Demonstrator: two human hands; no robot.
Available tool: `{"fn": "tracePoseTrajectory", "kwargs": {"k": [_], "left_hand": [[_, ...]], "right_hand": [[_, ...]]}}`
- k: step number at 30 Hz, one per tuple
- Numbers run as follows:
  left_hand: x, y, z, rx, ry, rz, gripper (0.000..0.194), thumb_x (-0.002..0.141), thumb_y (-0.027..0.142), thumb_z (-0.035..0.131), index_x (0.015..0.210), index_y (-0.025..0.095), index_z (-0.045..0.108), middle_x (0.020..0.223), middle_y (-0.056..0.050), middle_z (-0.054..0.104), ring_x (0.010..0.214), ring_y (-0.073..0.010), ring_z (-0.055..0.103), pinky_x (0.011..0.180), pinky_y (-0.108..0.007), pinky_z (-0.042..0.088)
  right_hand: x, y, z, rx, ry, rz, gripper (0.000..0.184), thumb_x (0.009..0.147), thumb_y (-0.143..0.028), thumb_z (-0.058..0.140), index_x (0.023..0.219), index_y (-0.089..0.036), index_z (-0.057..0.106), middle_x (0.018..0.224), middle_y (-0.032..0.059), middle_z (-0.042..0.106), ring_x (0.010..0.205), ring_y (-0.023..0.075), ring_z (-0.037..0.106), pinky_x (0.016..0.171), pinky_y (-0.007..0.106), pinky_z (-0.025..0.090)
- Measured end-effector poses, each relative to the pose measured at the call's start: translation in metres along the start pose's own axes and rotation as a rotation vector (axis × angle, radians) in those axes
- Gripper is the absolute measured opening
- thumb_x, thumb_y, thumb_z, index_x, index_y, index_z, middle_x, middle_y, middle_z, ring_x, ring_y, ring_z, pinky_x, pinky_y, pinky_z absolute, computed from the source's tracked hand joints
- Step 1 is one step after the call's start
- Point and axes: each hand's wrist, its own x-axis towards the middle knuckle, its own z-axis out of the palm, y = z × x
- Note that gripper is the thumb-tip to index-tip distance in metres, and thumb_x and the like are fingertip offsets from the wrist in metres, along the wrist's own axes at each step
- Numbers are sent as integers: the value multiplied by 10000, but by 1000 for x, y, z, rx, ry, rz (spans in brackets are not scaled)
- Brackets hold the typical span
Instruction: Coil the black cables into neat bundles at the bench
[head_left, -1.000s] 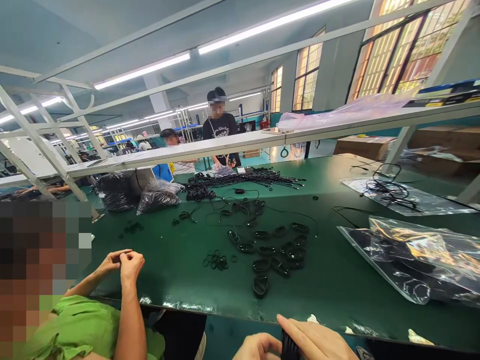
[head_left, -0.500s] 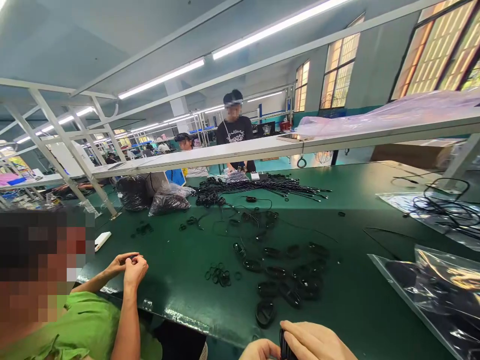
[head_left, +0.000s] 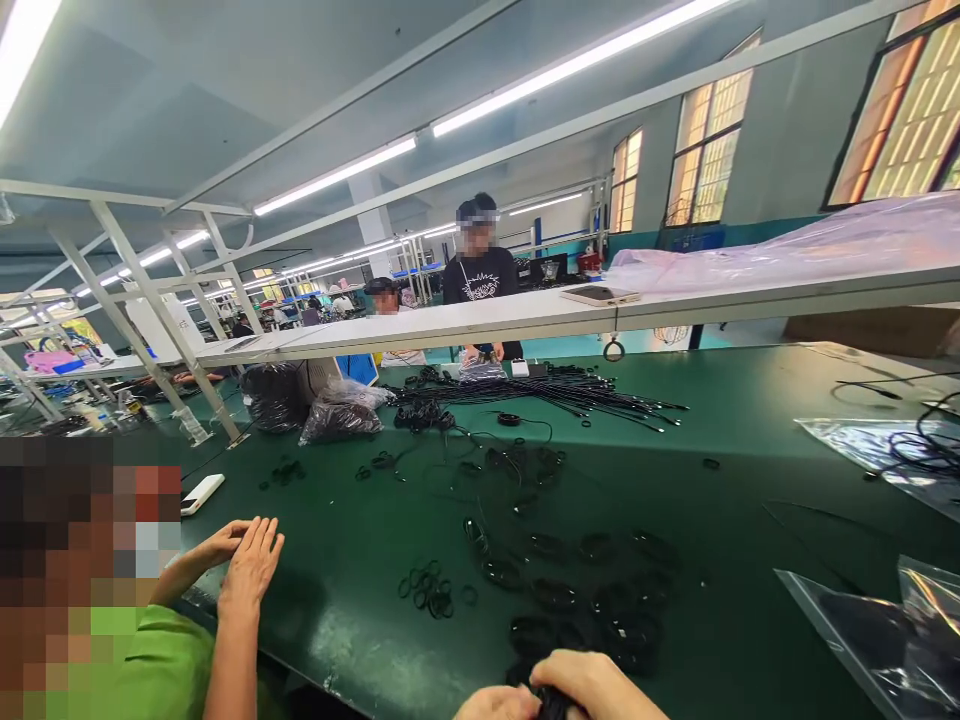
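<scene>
At the bottom edge, my right hand (head_left: 596,685) is closed around a coiled black cable (head_left: 553,704). My left hand (head_left: 496,704) grips the same coil from the other side, its lower part cut off by the frame. Just beyond my fingers lie several coiled black cables (head_left: 553,594) on the green table (head_left: 360,560). A small pile of black rubber bands (head_left: 429,590) rests to the left of these coils.
A co-worker in green (head_left: 142,660) sits at left, hands together over the table edge. Long black cables (head_left: 540,390) lie at the back beneath a white shelf (head_left: 420,328). Clear plastic bags (head_left: 847,630) lie at right. Another person (head_left: 480,275) stands across the table.
My view has tilted and shifted slightly. My hands have drawn a little left in the frame, still closed on the cable coil. The co-worker's near hand has flattened, fingers now extended.
</scene>
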Motion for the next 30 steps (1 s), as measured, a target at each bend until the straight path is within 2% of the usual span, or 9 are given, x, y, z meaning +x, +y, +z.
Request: {"fn": "tracePoseTrajectory", "kwargs": {"k": [2,4,6,8,12,18,21,24,30], "left_hand": [[-7,9,-9,-7,47,2,488,766,587,428,563,153,526,742,-57,633,921,-183,619,786,-458,461],[-8,7,-11,-8,118,15,534,786,583,362,625,116,565,746,-49,638,889,-147,627,803,-390,461],[-5,-5,-11,17,243,58,451,775,511,441,691,95,596,752,-20,645,900,-129,622,790,-320,471],[0,-22,-11,66,341,114,308,752,422,539,724,123,606,782,5,654,963,-155,603,740,-323,493],[7,-52,-20,167,247,133,363,786,516,436,719,182,562,914,-9,625,1021,-211,581,620,-391,523],[12,-75,-33,168,231,134,244,742,346,567,665,127,493,830,-37,577,965,-183,590,589,-326,524],[18,-80,-43,81,274,50,105,721,135,585,649,129,508,751,13,546,691,-67,579,503,-154,461],[23,-88,-49,-110,398,-37,201,693,-83,467,654,103,535,687,59,515,486,29,436,433,-14,309],[28,-101,-29,-412,652,100,361,580,-207,383,673,66,600,676,85,600,699,95,553,546,71,273]], "right_hand": [[20,24,-8,47,24,172,391,636,57,422,797,-208,660,794,-2,693,749,168,645,700,276,493],[44,53,-15,103,50,391,284,745,24,424,857,-154,615,731,0,658,573,127,622,545,257,506],[67,80,-20,159,69,575,131,849,-98,458,896,-129,577,687,-25,615,481,85,569,453,223,481],[85,101,-20,206,85,696,129,876,-231,494,915,-129,564,715,-28,605,521,76,569,471,216,491],[104,120,-11,241,89,803,203,885,-313,478,927,-133,561,761,-12,608,560,82,578,483,222,500],[105,129,-15,45,72,722,177,891,-290,459,904,-137,547,712,-29,580,513,78,542,477,230,478],[100,128,-25,-136,129,572,74,866,-173,479,903,-140,534,792,-8,569,622,109,548,599,286,476],[101,119,-30,-234,148,457,97,861,-117,445,845,-139,538,766,5,570,653,142,549,657,340,453],[145,80,-13,-132,101,242,118,816,-184,560,927,-147,576,1006,37,603,957,188,555,839,402,443]]}}
